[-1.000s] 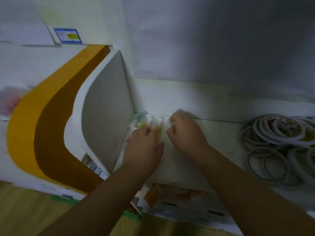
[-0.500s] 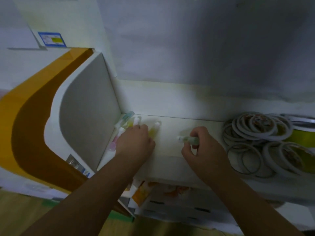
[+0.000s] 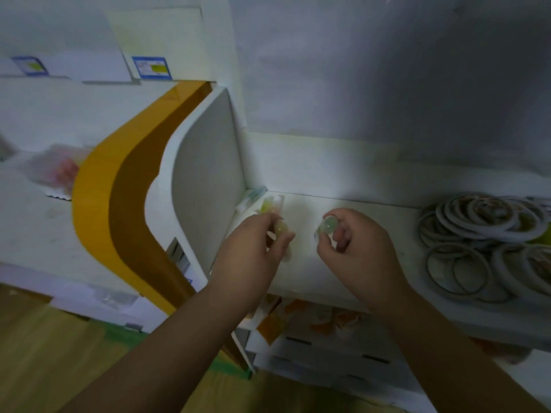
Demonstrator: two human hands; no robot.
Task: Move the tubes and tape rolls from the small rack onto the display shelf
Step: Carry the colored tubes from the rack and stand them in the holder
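My left hand (image 3: pixel 253 248) pinches a yellowish tube (image 3: pixel 280 228) just above the white display shelf (image 3: pixel 301 272). My right hand (image 3: pixel 357 248) grips a pale green tube (image 3: pixel 326 226), its round end turned toward me. Several more tubes (image 3: pixel 268 202) lie in the shelf's back left corner against the grey side panel (image 3: pixel 205 174). A pile of tape rolls (image 3: pixel 489 234) lies on the shelf's right part. The small rack is not in view.
A curved yellow and brown panel (image 3: pixel 119 210) stands left of the shelf. Orange-printed boxes (image 3: pixel 313 323) sit on the level below. A grey wall (image 3: pixel 387 70) rises behind. Blue labels (image 3: pixel 152 67) hang at the upper left. The wooden floor (image 3: pixel 44 353) shows below.
Both hands have lifted off the shelf, each with a tube. My right hand turned its green tube end-on; my left picked up a yellowish tube from the row.
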